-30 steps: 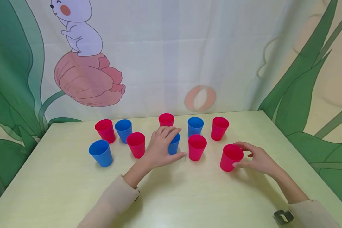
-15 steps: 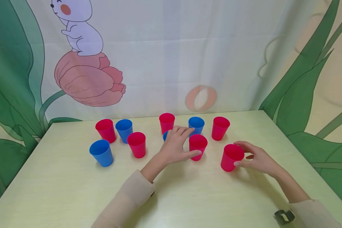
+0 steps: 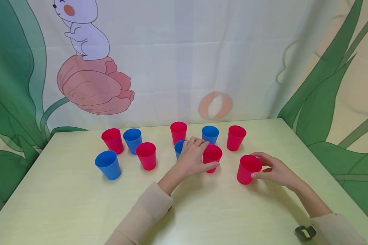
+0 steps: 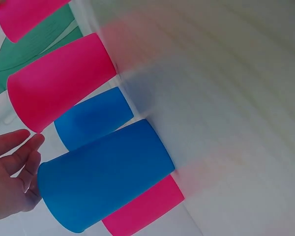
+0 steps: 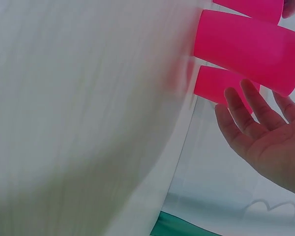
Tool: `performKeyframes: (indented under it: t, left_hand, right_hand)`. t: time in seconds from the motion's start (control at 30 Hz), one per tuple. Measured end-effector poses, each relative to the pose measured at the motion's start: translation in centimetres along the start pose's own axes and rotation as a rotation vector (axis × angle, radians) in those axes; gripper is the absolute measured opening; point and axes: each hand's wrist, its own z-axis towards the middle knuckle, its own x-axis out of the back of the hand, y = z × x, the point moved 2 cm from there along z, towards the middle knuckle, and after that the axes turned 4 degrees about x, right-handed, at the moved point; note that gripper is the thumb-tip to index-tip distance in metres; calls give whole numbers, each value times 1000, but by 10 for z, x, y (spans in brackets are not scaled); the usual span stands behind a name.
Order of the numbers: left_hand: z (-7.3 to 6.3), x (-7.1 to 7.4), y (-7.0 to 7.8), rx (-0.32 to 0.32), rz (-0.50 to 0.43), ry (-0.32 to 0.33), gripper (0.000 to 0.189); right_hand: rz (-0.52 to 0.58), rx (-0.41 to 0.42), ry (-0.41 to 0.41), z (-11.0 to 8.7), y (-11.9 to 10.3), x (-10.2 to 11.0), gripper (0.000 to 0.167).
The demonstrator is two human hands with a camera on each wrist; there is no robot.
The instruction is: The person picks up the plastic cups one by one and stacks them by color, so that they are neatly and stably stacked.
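Observation:
My left hand [image 3: 194, 157] reaches over the table at a red cup [image 3: 212, 154], its thumb in front of the cup and its fingers by the rim. The left wrist view shows those fingertips [image 4: 38, 140] at the rim's lower edge, fingers loosely spread. Partly behind this hand stands a blue cup [image 3: 179, 147], which fills the middle of the left wrist view. My right hand [image 3: 277, 172] holds the front-right red cup [image 3: 248, 170] lightly by its rim, between thumb and index finger. In the right wrist view the other fingers [image 5: 236, 110] extend beside that cup.
Left of centre stand two red cups [image 3: 112, 141] and two blue cups [image 3: 108, 165]. Along the back are a red cup [image 3: 178, 132], a blue cup [image 3: 210, 133] and another red cup [image 3: 236, 137]. A printed curtain [image 3: 159, 61] hangs behind the pale table [image 3: 64, 204].
My left hand has moved right, from the middle blue cup to the red cup beside it. The right hand stays at the front-right red cup.

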Motion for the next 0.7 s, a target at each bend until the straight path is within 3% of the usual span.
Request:
performKeyframes:
  t: [0.4,0.7]
  left_hand:
    - [7,-3,4,72,32,-68,73]
    - [14,-4,7,117,39,-128,70]
  right_hand:
    - [80,-44,-14,0,0,1,65]
    - [93,-33,-19,0,0,0,62]
